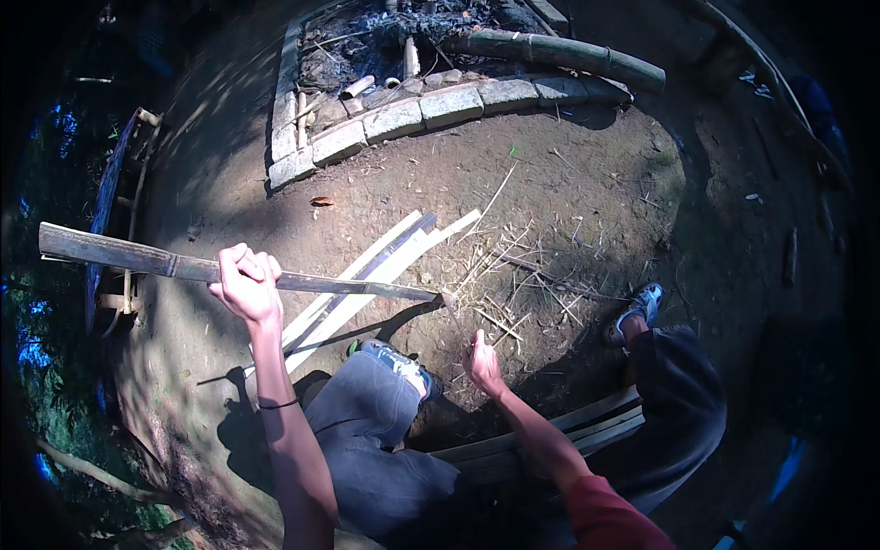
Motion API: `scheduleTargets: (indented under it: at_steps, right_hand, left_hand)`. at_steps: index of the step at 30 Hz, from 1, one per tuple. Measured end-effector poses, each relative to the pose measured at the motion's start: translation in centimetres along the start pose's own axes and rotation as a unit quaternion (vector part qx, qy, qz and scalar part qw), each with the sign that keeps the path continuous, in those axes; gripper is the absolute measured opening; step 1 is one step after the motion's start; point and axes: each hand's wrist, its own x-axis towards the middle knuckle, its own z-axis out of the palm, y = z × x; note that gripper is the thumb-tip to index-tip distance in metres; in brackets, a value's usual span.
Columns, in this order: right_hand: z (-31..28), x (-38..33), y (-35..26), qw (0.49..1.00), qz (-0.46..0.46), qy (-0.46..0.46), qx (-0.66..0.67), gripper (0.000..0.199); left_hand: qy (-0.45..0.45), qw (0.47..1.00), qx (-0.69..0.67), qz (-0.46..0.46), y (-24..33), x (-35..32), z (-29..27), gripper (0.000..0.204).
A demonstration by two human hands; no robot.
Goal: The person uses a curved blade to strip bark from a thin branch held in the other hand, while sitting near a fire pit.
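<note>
My left hand (247, 284) is closed round a long, dark split bamboo piece (147, 259), which runs from the far left to the middle of the view. Its right end reaches just beyond my right hand (483, 364). That hand is closed, and something thin seems to run from it toward the bamboo's end; what it is I cannot make out. Beneath the bamboo, several split bamboo strips (396, 263), pale and dark, lie side by side on the ground. Thin bamboo shavings (500, 261) are scattered to the right of the bamboo's end.
Ahead is a fire pit edged with stone blocks (451, 106), with ash and a thick bamboo log (568, 53) across it. More bamboo lengths (605, 426) lie beneath my legs. My shoes (632, 312) stand either side of the shavings. A low bamboo frame (136, 192) is at left.
</note>
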Motion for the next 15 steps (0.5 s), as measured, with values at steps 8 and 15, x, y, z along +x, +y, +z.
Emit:
scheduleTargets:
  at_steps: [8, 15]
  right_hand:
    - [0.3, -1.1, 0.4, 0.999, 0.009, 0.011, -0.041, 0.035]
    - [-0.9, -0.5, -1.5, 0.999, -0.023, -0.019, 0.037, 0.031]
  left_hand:
    - [-0.077, 0.997, -0.012, -0.006, -0.1, -0.1, 0.3, 0.037]
    - [-0.078, 0.997, -0.01, -0.021, -0.3, 0.1, 0.4, 0.037]
